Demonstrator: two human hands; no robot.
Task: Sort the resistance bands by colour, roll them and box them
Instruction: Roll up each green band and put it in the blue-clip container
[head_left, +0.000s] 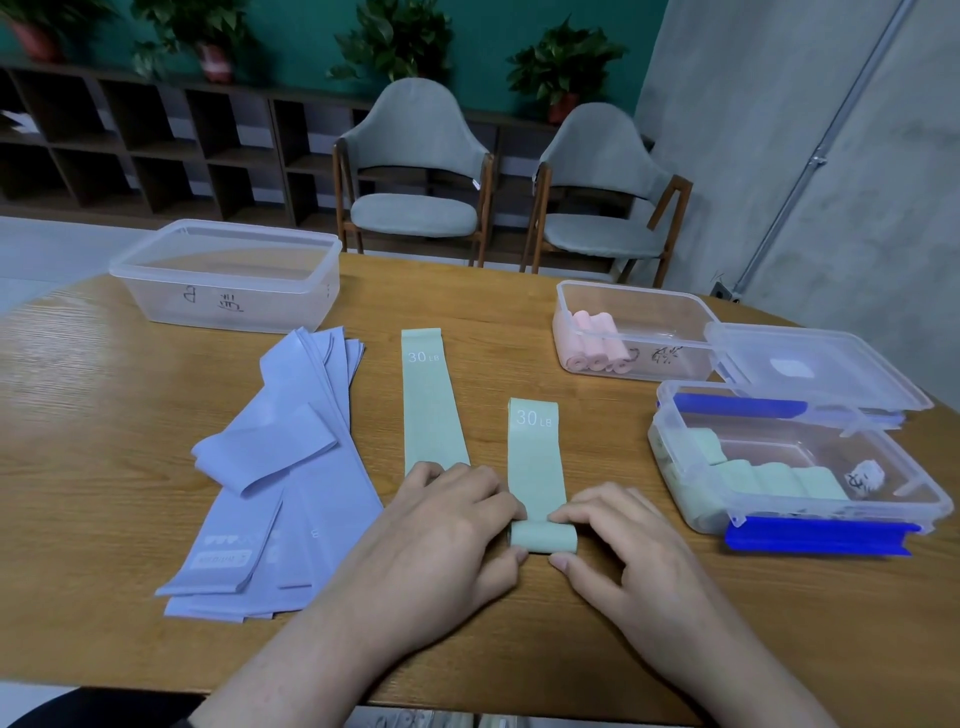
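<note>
Left hand (441, 519) and right hand (618, 540) each pinched 1 end of the partly rolled green band (537, 467) on the table (519, 332), beside the green-band box (795, 462).

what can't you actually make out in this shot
- Near end of the flat green band: head view, covered by the left hand.
- Count of green rolls in the blue-clip box: its wall and rim blur them.
- Handwritten labels on the empty box and pink-roll box: too small.
- Print on the purple bands: blurred.
</note>
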